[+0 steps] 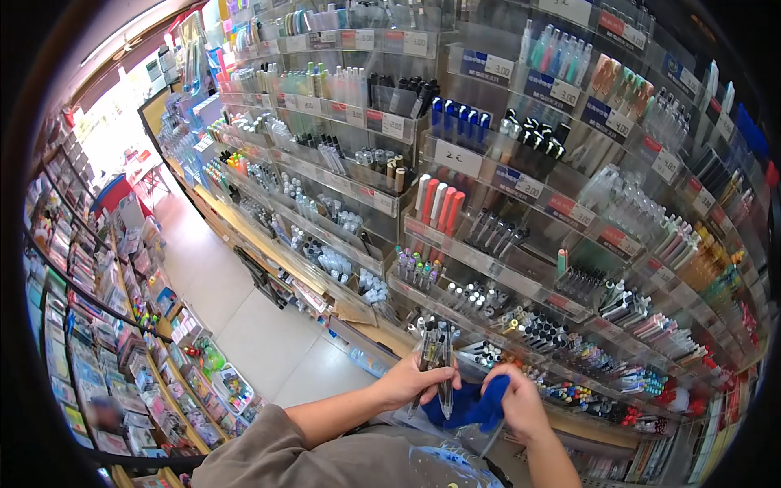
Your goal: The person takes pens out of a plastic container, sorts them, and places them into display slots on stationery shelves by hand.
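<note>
Several clear-barrelled pens (437, 358) are bunched in my left hand (412, 381), which is closed around them in front of my body. Close on its right, my right hand (518, 400) grips a blue cloth (476, 404). Part of the cloth hangs below and behind the pens; whether it touches them I cannot tell. Just beyond both hands, the lowest tiers of the clear pen rack (488, 264) hold rows of pens and markers. Upright red and white pens (439, 203) stand in a middle compartment.
Price labels (458, 157) line the rack's tiers. At left, low shelves (175, 390) carry packaged goods, with a white basket (233, 388) of small items beside them. A tiled aisle (236, 313) runs between the shelves and the rack toward a bright doorway. A wooden ledge (382, 335) edges the rack.
</note>
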{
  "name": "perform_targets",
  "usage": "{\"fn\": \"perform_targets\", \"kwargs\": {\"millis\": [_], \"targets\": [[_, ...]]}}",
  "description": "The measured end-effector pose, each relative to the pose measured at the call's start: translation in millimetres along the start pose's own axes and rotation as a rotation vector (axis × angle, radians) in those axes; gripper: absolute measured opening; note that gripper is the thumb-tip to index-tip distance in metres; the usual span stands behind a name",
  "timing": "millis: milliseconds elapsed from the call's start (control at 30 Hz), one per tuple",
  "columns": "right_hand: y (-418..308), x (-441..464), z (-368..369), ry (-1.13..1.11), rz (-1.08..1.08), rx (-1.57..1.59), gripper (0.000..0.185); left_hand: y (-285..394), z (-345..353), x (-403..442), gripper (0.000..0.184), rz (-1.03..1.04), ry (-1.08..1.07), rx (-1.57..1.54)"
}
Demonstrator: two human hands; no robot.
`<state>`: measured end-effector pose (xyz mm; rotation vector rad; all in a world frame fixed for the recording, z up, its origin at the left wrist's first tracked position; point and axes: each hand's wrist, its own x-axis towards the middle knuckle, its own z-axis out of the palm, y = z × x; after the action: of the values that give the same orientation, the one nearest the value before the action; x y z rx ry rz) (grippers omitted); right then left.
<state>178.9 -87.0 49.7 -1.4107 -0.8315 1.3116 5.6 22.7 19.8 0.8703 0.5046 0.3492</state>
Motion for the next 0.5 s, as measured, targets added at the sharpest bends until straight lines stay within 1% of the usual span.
{"fn": "perform_targets", "kwargs": {"millis": [67, 100, 133, 200, 233, 267, 333, 367, 433, 500], "targets": [[-5, 5, 0, 0.104, -0.063, 0.059, 0.009, -7, 3, 2, 0.014, -0.025, 0.005, 0.048], [1, 11, 0, 0.111, -0.102, 0.025, 0.01, -7, 8, 2, 0.019, -0.032, 0.015, 0.122], [5, 15, 2, 0.113, -0.095, -0.003, 0.007, -11, 13, 2, 0.02, -0.058, 0.037, 0.226], [11, 22, 13, 0.071, -0.159, -0.059, 0.014, -20, 20, -1, 0.024, -0.108, 0.079, 0.437], [17, 26, 18, 0.046, -0.217, -0.11, 0.013, -17, 28, -5, 0.029, -0.098, 0.073, 0.38], [17, 25, 20, 0.045, -0.258, -0.284, 0.01, -18, 27, -5, 0.029, -0.111, 0.055, 0.381], [13, 21, 21, 0.007, -0.24, -0.278, 0.005, -20, 23, -5, 0.03, -0.135, 0.023, 0.379], [14, 21, 19, 0.032, -0.26, -0.281, 0.004, -23, 20, -5, 0.028, -0.134, 0.024, 0.317], [16, 20, 13, 0.082, -0.296, -0.287, 0.003, -23, 15, -4, 0.024, -0.173, -0.047, 0.289], [13, 20, 6, 0.135, -0.246, -0.075, 0.006, -21, 17, -5, 0.018, -0.183, -0.087, 0.24]]}}
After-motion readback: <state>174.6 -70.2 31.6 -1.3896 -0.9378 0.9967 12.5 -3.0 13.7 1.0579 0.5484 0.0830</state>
